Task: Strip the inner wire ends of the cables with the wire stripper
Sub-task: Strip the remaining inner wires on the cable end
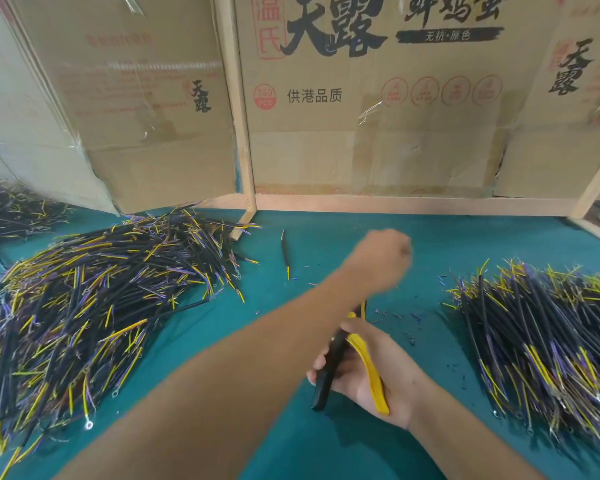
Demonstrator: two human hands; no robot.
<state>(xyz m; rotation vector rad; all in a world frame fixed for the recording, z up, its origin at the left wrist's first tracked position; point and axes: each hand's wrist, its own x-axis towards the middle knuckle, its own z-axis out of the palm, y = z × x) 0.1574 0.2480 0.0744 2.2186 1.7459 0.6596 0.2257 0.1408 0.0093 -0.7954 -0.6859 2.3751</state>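
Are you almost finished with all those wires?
Not nearly. Snipped insulation bits on the green table show some stripping is done. The right hand holds the wire stripper; the blurred left hand reaches across. Which cable pile is finished, left or right, I cannot tell.

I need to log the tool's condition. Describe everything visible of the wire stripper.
The wire stripper has two long handles, one black and one yellow, both apparently plastic-coated, spread slightly apart. The right hand grips it above the green table, handles pointing toward the camera. Its head is hidden behind the left forearm, so the jaws cannot be judged.
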